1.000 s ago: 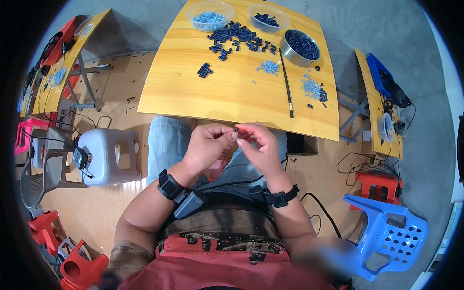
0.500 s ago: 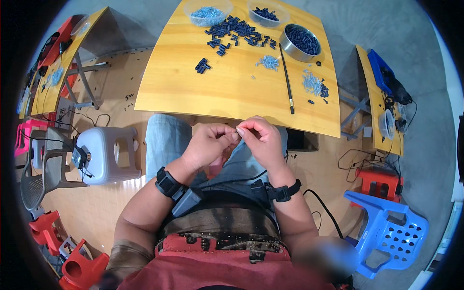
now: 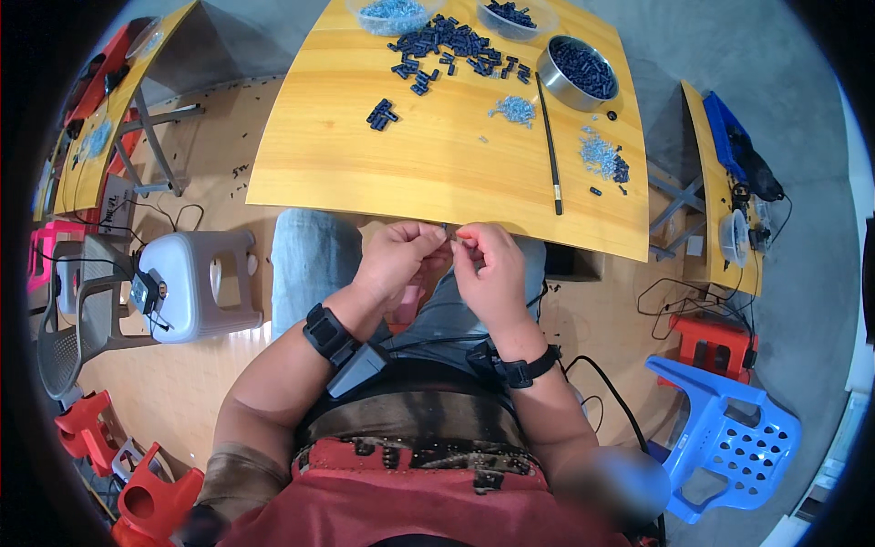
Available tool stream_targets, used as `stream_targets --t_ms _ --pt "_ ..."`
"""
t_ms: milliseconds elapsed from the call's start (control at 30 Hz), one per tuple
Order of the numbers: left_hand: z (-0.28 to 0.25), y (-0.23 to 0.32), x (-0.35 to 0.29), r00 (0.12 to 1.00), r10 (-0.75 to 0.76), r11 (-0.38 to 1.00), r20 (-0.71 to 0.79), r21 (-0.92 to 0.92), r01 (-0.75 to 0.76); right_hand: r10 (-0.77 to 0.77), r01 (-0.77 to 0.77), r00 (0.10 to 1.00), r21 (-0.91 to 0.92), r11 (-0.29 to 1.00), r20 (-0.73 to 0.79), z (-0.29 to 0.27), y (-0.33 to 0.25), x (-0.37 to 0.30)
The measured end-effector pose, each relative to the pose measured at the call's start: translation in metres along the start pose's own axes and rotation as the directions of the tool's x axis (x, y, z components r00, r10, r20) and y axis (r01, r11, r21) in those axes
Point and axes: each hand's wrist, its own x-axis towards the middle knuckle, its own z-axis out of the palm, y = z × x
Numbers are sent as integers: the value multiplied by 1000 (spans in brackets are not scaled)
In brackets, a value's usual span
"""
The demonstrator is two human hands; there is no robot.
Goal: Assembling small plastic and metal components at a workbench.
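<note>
Currently left hand [image 3: 394,262] has its grip pinched on a small dark part [image 3: 445,226], above the lap [image 3: 314,260] by the worktop [image 3: 319,169] edge. Right hand [image 3: 495,266] just beside; can't tell its grip state.

The one view looks steeply down and forward from head height, close above, its wide fisheye bowing straight edges toward the rim. The left hand [image 3: 394,260] and right hand [image 3: 492,273] sit mid-frame by the surface's [image 3: 319,173] near edge; its far left corner falls beyond the top.
</note>
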Motion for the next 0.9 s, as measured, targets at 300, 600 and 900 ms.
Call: stream_targets --t_ms 300,600,900 --pt "8 1 0 1000 -12 998 -28 -65 10 69 -67 996 -39 997 56 4 0 0" --pt "23 -5 1 987 43 996 -158 -68 -54 69 -64 995 -75 995 69 1 0 7" --pt "29 -5 -1 986 -8 993 -166 -119 -12 2 0 999 -77 997 32 -4 -1 11"
